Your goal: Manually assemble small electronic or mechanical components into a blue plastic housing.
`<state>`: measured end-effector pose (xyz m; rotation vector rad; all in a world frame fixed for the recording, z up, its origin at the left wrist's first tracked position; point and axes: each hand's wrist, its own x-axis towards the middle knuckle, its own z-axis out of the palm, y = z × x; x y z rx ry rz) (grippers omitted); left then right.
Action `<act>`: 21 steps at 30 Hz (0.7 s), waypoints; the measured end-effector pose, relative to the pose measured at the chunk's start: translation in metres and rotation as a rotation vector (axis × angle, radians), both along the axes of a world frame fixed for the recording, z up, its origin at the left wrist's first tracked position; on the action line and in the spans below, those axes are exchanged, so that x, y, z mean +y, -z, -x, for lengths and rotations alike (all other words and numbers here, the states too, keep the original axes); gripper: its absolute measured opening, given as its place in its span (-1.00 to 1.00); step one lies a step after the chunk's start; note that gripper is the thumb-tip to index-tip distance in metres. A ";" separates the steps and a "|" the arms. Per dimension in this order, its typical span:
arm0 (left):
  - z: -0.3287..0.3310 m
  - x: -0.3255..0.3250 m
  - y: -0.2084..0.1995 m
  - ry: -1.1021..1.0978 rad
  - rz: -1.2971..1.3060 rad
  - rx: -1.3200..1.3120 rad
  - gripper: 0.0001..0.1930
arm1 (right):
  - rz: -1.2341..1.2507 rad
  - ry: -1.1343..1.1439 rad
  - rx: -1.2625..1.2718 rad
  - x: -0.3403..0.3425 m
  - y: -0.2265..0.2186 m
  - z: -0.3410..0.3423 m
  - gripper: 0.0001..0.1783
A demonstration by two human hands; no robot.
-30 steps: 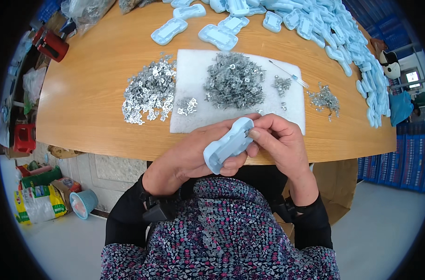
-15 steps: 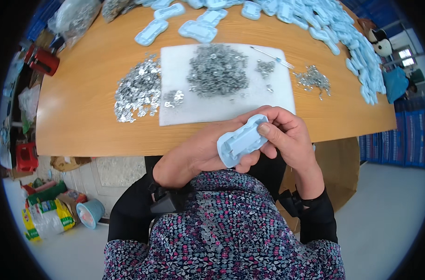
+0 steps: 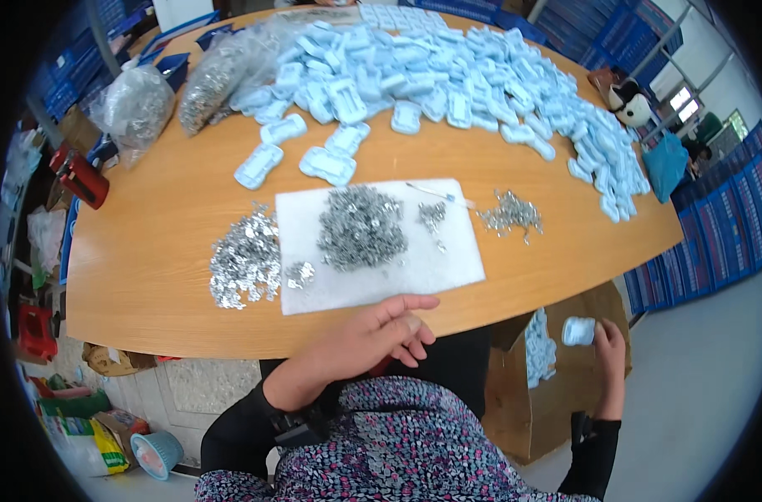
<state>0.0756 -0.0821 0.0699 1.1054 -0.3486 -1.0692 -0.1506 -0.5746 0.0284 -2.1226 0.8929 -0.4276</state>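
My right hand (image 3: 612, 350) is out to the right, its fingers closed on the edge of a light-blue plastic shell (image 3: 578, 332) with a narrowed waist. It holds the shell over an open cardboard box (image 3: 502, 393) beside the table, in which more such shells (image 3: 539, 350) lie. My left hand (image 3: 379, 336) hovers by the table's front edge, fingers apart and loosely bent, with nothing in it. Just beyond it lies a white foam sheet (image 3: 435, 280) bearing a heap of small grey metal parts (image 3: 361, 227) and a few smaller clusters.
Shiny metal pieces (image 3: 245, 259) are piled left of the sheet, small metal parts (image 3: 512, 214) to its right. A thin white stick (image 3: 439, 194) crosses the sheet's far edge. Many light-blue shells (image 3: 431, 75) cover the table's (image 3: 146, 276) far side, near bulging plastic bags (image 3: 134, 109).
My right hand has carried the shell from in front of my body rightward over the box. My left hand has let go of it. The view has shifted, showing more of the table's far side.
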 end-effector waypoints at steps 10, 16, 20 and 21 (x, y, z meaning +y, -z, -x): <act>0.009 0.051 0.020 -0.703 -0.328 -0.833 -0.81 | 0.337 -0.400 -0.115 0.085 -0.068 -0.156 -0.81; 0.013 0.058 0.028 -0.848 -0.423 -0.927 -0.85 | 0.541 -0.940 -0.038 0.175 -0.105 -0.328 -0.75; 0.010 0.056 0.031 -0.887 -0.471 -1.065 -0.88 | 0.712 -0.978 0.021 0.215 -0.084 -0.422 -0.76; 0.010 0.055 0.032 -0.900 -0.480 -1.094 -0.89 | 0.742 -1.005 0.038 0.222 -0.072 -0.444 -0.78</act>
